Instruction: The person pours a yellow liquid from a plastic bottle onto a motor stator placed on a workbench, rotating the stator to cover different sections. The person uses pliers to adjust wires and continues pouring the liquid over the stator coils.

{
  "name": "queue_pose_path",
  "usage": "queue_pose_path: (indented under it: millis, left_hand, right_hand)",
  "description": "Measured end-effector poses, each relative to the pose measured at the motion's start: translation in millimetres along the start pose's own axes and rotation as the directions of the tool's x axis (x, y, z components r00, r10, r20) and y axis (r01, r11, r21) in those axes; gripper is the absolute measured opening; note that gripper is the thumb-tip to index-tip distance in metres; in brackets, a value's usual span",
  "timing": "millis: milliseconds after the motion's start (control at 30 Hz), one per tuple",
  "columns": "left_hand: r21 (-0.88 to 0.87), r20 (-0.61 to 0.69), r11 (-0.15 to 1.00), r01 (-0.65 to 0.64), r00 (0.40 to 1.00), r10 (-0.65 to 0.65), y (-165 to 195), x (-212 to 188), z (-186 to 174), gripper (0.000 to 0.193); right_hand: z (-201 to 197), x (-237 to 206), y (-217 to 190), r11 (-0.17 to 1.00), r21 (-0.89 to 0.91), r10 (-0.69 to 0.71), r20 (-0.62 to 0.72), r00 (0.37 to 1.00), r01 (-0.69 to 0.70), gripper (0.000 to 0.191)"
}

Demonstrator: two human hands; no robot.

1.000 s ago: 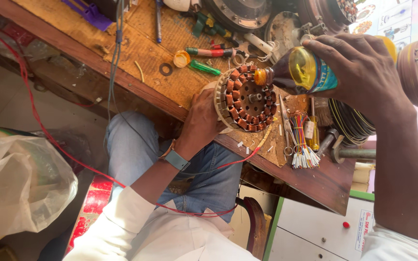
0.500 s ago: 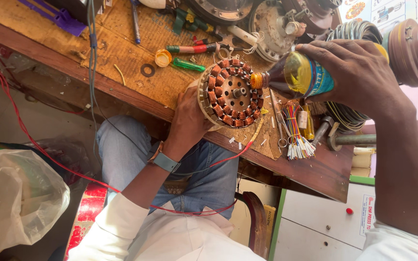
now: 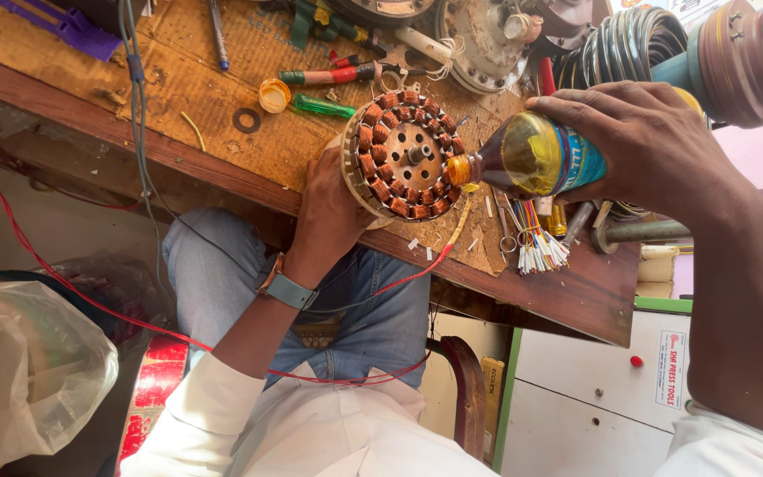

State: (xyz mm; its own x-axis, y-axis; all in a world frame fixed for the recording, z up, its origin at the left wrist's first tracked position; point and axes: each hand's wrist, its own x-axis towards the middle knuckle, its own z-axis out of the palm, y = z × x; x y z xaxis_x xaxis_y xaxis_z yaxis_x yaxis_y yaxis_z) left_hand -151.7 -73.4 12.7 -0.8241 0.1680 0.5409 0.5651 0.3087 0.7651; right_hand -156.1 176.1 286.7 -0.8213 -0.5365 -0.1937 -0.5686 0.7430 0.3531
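The left hand (image 3: 328,208) holds a round motor stator (image 3: 404,155) from below, its grip clenched on the rim, so the disc stands tilted at the near edge of the table (image 3: 222,106). The stator is a metal ring with many small copper coils, shiny and reddish brown, set around a flat hub with holes. The right hand (image 3: 655,146) has its grip wrapped around a plastic bottle (image 3: 532,159), which lies almost flat; the bottle is clear, with dark amber liquid inside and a yellow and blue label, and its orange nozzle touches the coils on the right side of the stator. The table is rough worn wood, with a sheet of brown board on top. On it lie a small yellow cap (image 3: 273,94), a green screwdriver (image 3: 322,107), a flat metal washer (image 3: 245,119) and a bundle of coloured wires (image 3: 540,238) just beside the bottle. Farther back are round metal motor parts (image 3: 487,40). A thin red wire (image 3: 64,283) hangs below the table, and a clear plastic bag (image 3: 19,371) is at the lower left. A white cabinet (image 3: 593,397) stands under the right end of the table. Compared with half a second ago, the bottle nozzle has moved down a little along the coils, while the left hand keeps the stator in the same place.
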Motion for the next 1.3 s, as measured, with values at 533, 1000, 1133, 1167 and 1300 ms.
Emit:
queue_pose_path:
  millis: [533,1000,1133,1167,1300]
  left_hand:
    - [-0.003,-0.008,1.0,0.001,1.0,-0.001,-1,-2,2,0.062]
    - [-0.004,-0.017,1.0,-0.008,1.0,0.008,-2,-2,1,0.061]
    - [0.029,0.008,0.999,0.013,1.0,-0.013,-2,-2,2,0.061]
    - [0.023,0.013,1.0,0.014,1.0,-0.015,-2,-2,2,0.061]
    - [-0.001,0.011,1.0,0.011,1.0,-0.011,-2,-3,1,0.061]
  right_hand:
    - [-4,3,-15,0.997,0.035,-0.062,-0.026,0.998,0.063,0.106]
    - [-23,19,-30,0.993,0.026,-0.118,-0.028,0.993,0.119,0.11]
    - [-29,22,-35,0.993,-0.029,-0.119,-0.008,0.993,0.119,0.112]
    - [-30,22,-37,0.992,-0.05,-0.118,0.003,0.993,0.118,0.113]
    - [-29,19,-41,0.992,-0.066,-0.105,0.016,0.994,0.106,0.118]
